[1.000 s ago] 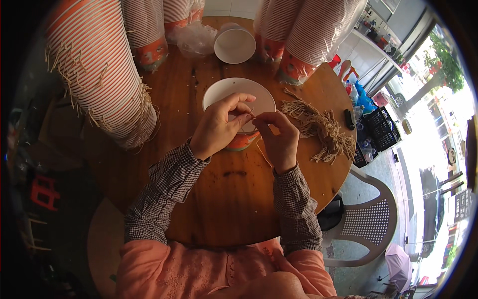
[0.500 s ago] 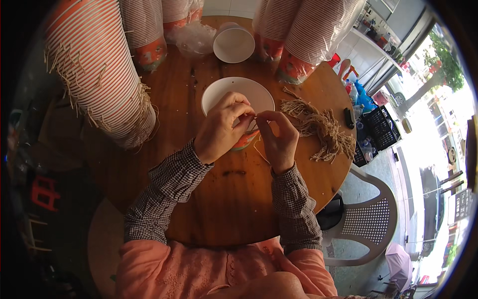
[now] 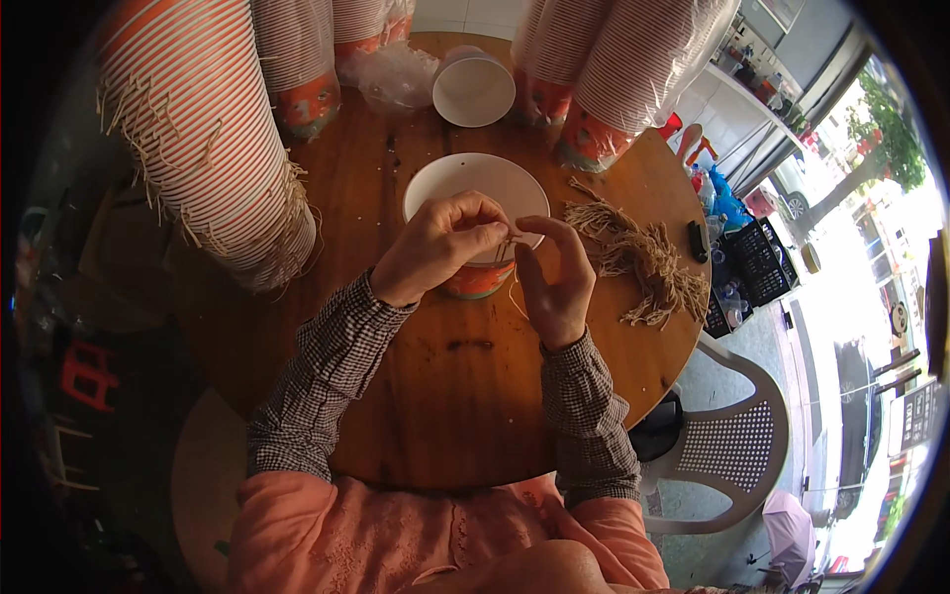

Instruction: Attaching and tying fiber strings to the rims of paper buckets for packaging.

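Note:
A thin strand of straw-coloured twine [image 3: 505, 249] is pinched between the thumb and fingers of my left hand [image 3: 440, 246]. Close beside those fingertips, my right hand [image 3: 560, 289] has its thumb and curled forefinger on the same twine, their tips slightly parted. A loose end trails below the right fingers. Both hands are over the near rim of a white-lined paper bucket [image 3: 445, 178] with an orange patterned outside, standing upright on the round wooden table [image 3: 435, 396]. Fingers hide part of the twine and of the rim.
A bundle of twine [image 3: 638, 247] lies right of the bucket. A tall leaning stack of buckets [image 3: 203, 139] with twine strands stands left. Plastic-wrapped stacks [image 3: 604, 89] and a tipped white bucket [image 3: 475, 94] are at the back. A plastic chair [image 3: 732, 436] stands right.
My right thumb has dropped away from its forefinger, and my left hand has turned slightly. The twine between them shows more. The whole view has shifted a little.

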Demonstrator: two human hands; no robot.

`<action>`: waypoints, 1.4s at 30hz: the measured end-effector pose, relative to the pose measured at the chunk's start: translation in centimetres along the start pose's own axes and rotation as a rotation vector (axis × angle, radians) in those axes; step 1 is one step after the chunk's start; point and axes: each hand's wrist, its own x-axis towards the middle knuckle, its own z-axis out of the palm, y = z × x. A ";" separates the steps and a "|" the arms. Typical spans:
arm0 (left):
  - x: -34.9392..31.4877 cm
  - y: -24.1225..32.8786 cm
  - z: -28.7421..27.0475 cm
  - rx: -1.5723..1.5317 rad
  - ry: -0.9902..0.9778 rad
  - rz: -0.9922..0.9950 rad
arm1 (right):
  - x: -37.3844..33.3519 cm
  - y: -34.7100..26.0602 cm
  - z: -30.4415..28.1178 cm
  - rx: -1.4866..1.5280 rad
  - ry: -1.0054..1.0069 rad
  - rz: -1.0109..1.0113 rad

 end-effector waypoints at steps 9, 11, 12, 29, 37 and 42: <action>0.0 -0.3 0.2 -0.013 -0.050 -0.018 | 0.0 0.1 -0.2 -0.028 0.010 -0.110; -0.1 0.2 0.2 -0.038 -0.070 -0.050 | -0.1 0.1 -0.1 0.033 0.048 -0.055; -0.1 0.3 0.3 0.013 -0.089 -0.003 | 0.0 0.1 -0.1 0.033 0.048 -0.056; -0.1 -0.6 0.6 0.369 -0.044 0.178 | 0.1 2.1 -1.1 -0.029 0.211 0.074; -0.1 -0.5 1.0 0.444 0.184 0.305 | 1.0 -1.3 -1.8 0.444 0.029 0.504; 0.0 -0.3 1.7 0.335 0.137 0.285 | 0.7 -2.1 -2.0 0.482 -0.118 0.524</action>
